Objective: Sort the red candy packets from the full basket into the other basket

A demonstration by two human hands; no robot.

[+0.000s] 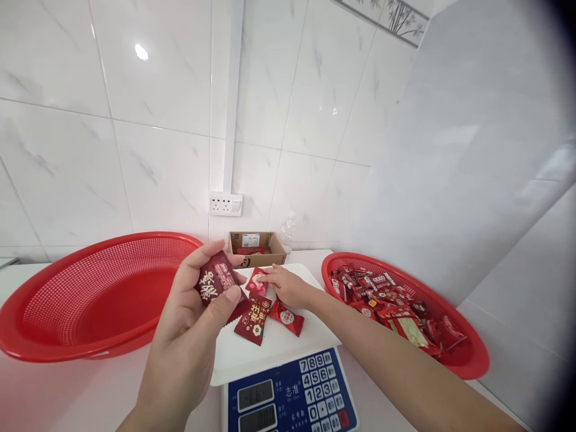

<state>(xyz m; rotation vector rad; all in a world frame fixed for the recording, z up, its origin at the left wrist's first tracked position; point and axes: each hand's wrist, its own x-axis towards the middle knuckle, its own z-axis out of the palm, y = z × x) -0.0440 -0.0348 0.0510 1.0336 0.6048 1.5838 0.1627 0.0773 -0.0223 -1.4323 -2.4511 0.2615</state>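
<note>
My left hand (186,324) is closed around a dark red snack packet (216,277), thumb across its front, raised over the left side of the scale's white tray (288,354). My right hand (290,288) reaches onto the tray with its fingertips closed on a small red snack packet (256,282). Just below these fingers lie a brownish-red packet (252,318) and a bright red packet (288,317). Under the tray, the blue keypad panel (292,396) of the scale faces me; its display digits are hard to read.
A large red perforated basket (103,240) stands at the left. Another red basket (477,360), holding many snack packets, sits at the right. Behind the scale are a small cardboard box (258,260) with red packets inside and a clear plastic bottle (288,231), against the tiled wall.
</note>
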